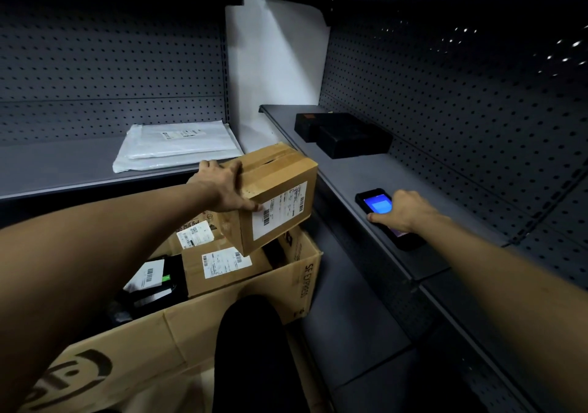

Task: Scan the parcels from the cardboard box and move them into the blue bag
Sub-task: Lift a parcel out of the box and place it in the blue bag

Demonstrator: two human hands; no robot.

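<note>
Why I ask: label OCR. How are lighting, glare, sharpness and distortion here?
Head view: dim, the right pegboard nearly black with bright specks; head view: the label on the held parcel is lit but its print too soft to read; head view: the scanner screen glows washed-out blue; head view: wide-angle bends the shelf edges.

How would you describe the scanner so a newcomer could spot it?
Start at the grey shelf on the right. Near its front edge, the right hand grips a black handheld scanner. Unlike the two black boxes farther back, its screen glows blue.
</note>
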